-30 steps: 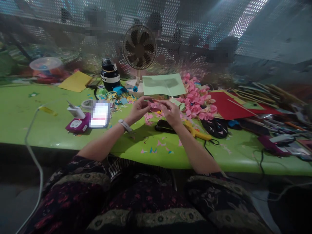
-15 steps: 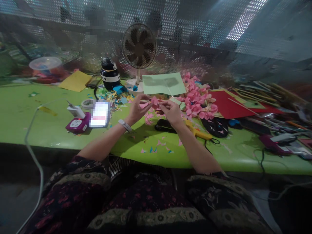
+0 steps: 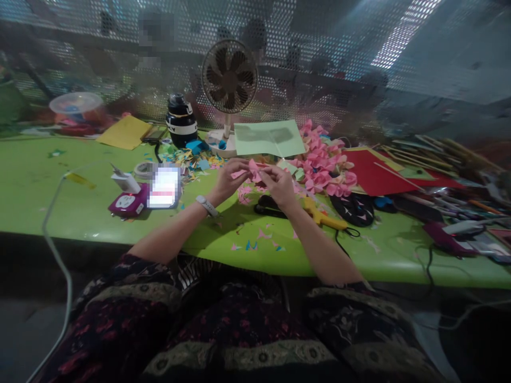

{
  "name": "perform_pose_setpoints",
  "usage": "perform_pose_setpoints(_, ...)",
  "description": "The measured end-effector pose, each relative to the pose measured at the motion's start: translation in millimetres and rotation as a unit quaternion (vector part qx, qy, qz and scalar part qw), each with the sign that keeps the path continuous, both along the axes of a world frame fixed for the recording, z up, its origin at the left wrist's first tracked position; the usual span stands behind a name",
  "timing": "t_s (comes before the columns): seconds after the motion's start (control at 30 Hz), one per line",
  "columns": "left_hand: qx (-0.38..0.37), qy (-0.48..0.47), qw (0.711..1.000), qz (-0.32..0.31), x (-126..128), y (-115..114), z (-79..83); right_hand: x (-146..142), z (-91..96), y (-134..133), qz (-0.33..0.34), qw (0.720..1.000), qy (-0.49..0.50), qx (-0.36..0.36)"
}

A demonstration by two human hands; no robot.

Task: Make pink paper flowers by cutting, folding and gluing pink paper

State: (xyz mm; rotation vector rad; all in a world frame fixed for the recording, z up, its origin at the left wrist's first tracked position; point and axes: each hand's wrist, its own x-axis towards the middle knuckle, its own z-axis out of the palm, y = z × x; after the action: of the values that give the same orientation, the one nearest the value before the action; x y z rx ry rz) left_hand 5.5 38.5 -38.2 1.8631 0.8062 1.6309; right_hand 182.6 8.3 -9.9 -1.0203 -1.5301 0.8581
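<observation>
Between my two hands is a small pink paper piece (image 3: 254, 168), raised above the table. My left hand (image 3: 229, 180), with a white watch on its wrist, has its fingertips closed on the piece's left side. My right hand (image 3: 278, 184) pinches it from the right. Pink paper scraps (image 3: 244, 196) lie just below the hands. Behind my right hand spreads a big heap of pink paper petals (image 3: 325, 159). A yellow glue gun (image 3: 321, 215) and a black stapler-like tool (image 3: 269, 206) lie under and beside my right forearm.
A lit phone (image 3: 163, 187) leans by a purple power socket (image 3: 130, 202) and a tape roll (image 3: 143, 170) on the left. A fan (image 3: 229, 77), a black bottle (image 3: 181, 122) and a light green sheet (image 3: 269, 138) stand behind. Red paper (image 3: 375, 170) and clutter fill the right.
My left fingers have closed in on the pink paper piece, where before they were more spread. The piece is turned a little more upright. My right hand has barely moved.
</observation>
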Motion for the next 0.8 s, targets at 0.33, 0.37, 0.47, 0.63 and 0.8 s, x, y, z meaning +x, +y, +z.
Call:
perform_pose_setpoints(0.33, -0.18, -0.141, 0.971, -0.068, -0.5, -3.7, 5.0, 2.1, 0.4, -3.0, 0.013, 0.998, -0.038, 0.057)
perform_pose_setpoints(0.37, -0.181, -0.139, 0.971, -0.069, -0.3, -4.5, 5.5, 2.0, -0.4, -3.2, 0.008, 0.997, -0.044, 0.066)
perform_pose_setpoints(0.47, -0.186, -0.133, 0.971, -0.072, -0.1, -5.5, 6.1, 2.1, -1.7, -3.7, -0.001, 0.995, -0.052, 0.081)
perform_pose_setpoints(0.63, -0.178, -0.125, 0.974, -0.065, -0.3, -4.2, 4.8, 2.7, -1.4, -3.8, -0.011, 0.993, -0.066, 0.098)
perform_pose_setpoints(0.8, -0.174, -0.113, 0.976, -0.063, -1.1, -2.3, 1.7, 2.0, -0.1, -4.7, -0.017, 0.991, -0.083, 0.106)
